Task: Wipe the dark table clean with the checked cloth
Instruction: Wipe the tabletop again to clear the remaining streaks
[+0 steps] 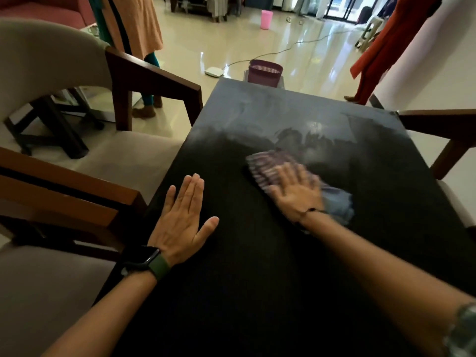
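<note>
The dark table (257,253) fills the middle of the view, with pale damp streaks across its far half. A checked purple and blue cloth (265,164) lies flat near the table's centre right. My right hand (296,191) presses down on the cloth with fingers spread; hand and cloth are motion-blurred. My left hand (183,220) rests flat on the table near its left edge, fingers together, holding nothing. A dark watch with a green strap sits on that wrist.
Wooden armchairs with pale cushions flank the table, one at left (77,150) and one at right (443,140). A purple basket (265,72) stands past the far edge. A pink bucket (266,19) and a cable lie on the glossy floor. People stand at left (134,29) and right (381,47).
</note>
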Tool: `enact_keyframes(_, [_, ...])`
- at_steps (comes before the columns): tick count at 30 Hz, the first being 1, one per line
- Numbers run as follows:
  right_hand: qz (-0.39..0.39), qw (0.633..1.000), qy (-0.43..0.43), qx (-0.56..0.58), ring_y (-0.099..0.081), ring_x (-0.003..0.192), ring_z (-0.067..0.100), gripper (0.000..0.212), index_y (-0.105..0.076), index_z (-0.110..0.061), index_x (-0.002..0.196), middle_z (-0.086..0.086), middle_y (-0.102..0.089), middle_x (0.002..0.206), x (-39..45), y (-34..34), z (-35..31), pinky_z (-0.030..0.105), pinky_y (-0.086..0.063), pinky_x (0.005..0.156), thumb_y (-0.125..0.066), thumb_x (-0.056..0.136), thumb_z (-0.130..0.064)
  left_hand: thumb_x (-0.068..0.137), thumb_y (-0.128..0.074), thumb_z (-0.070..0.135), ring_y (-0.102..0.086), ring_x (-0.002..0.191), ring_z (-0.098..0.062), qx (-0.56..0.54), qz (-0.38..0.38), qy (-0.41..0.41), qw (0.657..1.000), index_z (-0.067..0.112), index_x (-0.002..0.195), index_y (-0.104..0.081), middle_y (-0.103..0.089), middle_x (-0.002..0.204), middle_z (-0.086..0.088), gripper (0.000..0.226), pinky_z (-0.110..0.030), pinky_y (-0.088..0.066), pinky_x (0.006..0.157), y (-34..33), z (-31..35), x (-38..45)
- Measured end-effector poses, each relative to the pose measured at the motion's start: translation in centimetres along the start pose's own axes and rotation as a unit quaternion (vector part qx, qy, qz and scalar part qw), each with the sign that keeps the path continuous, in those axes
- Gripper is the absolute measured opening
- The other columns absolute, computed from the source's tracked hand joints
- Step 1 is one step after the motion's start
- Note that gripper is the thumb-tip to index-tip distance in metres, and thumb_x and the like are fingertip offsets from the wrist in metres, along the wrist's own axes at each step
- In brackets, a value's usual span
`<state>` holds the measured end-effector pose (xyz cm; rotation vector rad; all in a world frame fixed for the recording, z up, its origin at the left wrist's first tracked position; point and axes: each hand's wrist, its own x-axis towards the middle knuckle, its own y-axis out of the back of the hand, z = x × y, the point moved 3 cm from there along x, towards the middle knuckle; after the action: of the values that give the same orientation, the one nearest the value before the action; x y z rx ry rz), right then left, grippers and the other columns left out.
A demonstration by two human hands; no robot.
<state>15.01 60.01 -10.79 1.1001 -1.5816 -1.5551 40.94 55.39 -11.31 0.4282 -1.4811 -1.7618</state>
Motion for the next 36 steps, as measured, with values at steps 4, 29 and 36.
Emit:
enact_keyframes(4, [-0.033,0.985,0.170,0.003,0.015,0.144,0.023,0.062,-0.001,-0.029,0.151,-0.006,0.007,0.159,-4.8,-1.5,-11.8,0.053,0.009,0.115,-0.020,0.097,-0.053,0.082,0.003,0.069,0.014,0.139,-0.009,0.012,-0.034,-0.026,0.999,0.011,0.141,0.003,0.001,0.152,-0.009,0.083,-0.028,0.017,0.112,0.0,0.2,-0.1])
enact_keyframes(29, [0.026,0.983,-0.178,0.021,0.006,0.146,0.026,0.061,-0.007,-0.031,0.151,-0.004,0.002,0.160,-3.9,0.3,5.4,0.054,0.001,0.115,-0.018,0.096,-0.055,0.068,0.023,0.070,0.024,0.136,-0.017,0.036,-0.049,-0.051,0.997,0.017,0.135,0.019,0.022,0.146,0.000,0.086,-0.026,0.027,0.105,0.4,1.5,-0.5])
enact_keyframes(36, [-0.023,0.993,0.114,-0.006,0.016,0.144,0.032,0.063,0.004,-0.030,0.150,-0.001,0.013,0.158,-5.9,-2.3,-14.5,0.058,0.009,0.112,-0.025,0.097,-0.049,0.083,0.005,0.066,-0.003,0.139,-0.026,0.023,-0.048,-0.058,0.997,0.005,0.137,-0.002,-0.013,0.151,-0.013,0.083,-0.028,0.011,0.111,0.3,0.8,-0.6])
